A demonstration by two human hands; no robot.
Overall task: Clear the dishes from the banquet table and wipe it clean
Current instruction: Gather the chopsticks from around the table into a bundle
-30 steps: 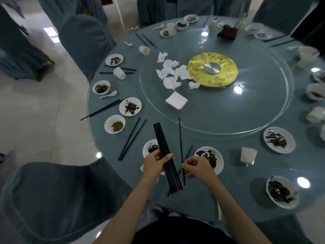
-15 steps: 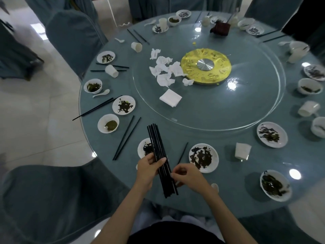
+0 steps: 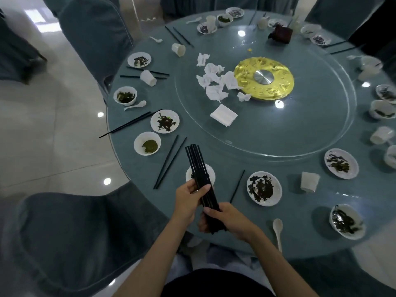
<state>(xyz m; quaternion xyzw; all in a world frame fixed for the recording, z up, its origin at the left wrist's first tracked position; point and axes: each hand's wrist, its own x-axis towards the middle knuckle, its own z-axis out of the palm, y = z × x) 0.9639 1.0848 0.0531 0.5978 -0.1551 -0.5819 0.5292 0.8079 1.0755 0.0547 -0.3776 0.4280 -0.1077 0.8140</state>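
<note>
Left hand (image 3: 188, 198) curls around the middle of the bundle of black chopsticks (image 3: 198, 166), thumb laid across the top. Right hand (image 3: 227, 219) wraps the bundle's near end, fingers closed round it. The 2 hands hold it above the banquet table (image 3: 295, 213), on the person's side of the glass turntable (image 3: 300, 125). Its long axis runs from the body toward the turntable, leaning slightly left, with the far ends fanned a little. 1 loose chopstick (image 3: 237, 186) lies short of the turntable's near rim, pointing at it.
</note>
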